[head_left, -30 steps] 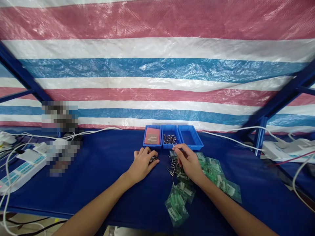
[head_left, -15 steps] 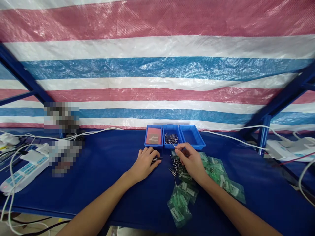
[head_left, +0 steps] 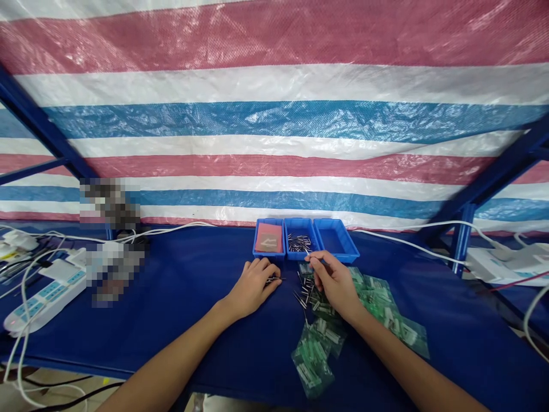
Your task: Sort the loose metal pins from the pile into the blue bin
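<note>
Slim dark rods (head_left: 305, 290) lie loose on the tabletop (head_left: 184, 269) between the hands, beside green packets (head_left: 312, 357). Right hand (head_left: 337, 286): thumb and fingers pinch one rod near the middle blue tray (head_left: 297, 257). Left hand (head_left: 251, 290): fingers curl around several more.

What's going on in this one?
A person's right hand has a slim piece in its grip, near the middle blue bin, which holds dark rods. The left hand curls over a few thin pieces at the blue table; whether it grips them is unclear. Slim parts and greenish packets lie around the right hand.
</note>
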### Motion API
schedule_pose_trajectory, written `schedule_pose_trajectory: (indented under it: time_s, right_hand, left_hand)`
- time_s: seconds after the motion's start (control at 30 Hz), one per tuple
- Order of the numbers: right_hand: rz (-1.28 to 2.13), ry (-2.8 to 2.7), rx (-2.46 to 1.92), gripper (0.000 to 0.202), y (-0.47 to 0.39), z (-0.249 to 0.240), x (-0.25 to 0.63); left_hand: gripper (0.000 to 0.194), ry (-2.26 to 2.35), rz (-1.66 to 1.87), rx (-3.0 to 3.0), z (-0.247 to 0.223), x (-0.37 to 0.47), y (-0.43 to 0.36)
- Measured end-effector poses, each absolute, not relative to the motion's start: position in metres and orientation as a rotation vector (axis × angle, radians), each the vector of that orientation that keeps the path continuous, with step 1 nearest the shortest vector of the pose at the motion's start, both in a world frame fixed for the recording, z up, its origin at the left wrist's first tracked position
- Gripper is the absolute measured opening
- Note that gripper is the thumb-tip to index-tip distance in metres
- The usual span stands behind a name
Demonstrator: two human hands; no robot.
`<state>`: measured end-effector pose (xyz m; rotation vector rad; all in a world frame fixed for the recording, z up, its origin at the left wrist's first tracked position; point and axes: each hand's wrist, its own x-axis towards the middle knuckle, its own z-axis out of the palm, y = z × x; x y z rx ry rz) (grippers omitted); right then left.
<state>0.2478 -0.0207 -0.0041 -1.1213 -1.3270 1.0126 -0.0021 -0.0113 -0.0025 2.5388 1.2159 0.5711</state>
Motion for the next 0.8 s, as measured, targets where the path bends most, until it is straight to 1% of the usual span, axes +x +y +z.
schedule_pose_trajectory:
  time_s: [0.17, 0.47, 0.57, 0.73, 0.8]
  right_hand:
    - [1.078, -1.279, -1.114, 0.043, -0.0187, -0.0001, 0.2474]
    - [1.058, -1.277, -1.108, 0.039, -0.0192, -0.0028, 0.2475]
    - [0.973, -1.355, -1.149, 0.033, -0.0209, -0.0053, 0.2487]
    - [0.640, -1.583, -1.158, 0.015, -0.0245, -0.0038, 0.2491]
    - [0.582, -1.636, -1.159, 0.012, -0.0253, -0.0020, 0.2486]
  left_hand:
    - [0.014, 1.199, 0.577, 2.548, -0.0042, -0.0020, -0.0110]
    - [0.011, 1.189, 0.581, 2.539, -0.0036, -0.0025, -0.0105]
    - [0.013, 1.197, 0.573, 2.550, -0.0045, -0.0025, -0.0101]
    - [0.013, 1.193, 0.567, 2.572, -0.0061, -0.0027, -0.0098]
    - [0.014, 1.193, 0.565, 2.577, -0.0057, -0.0026, -0.0100]
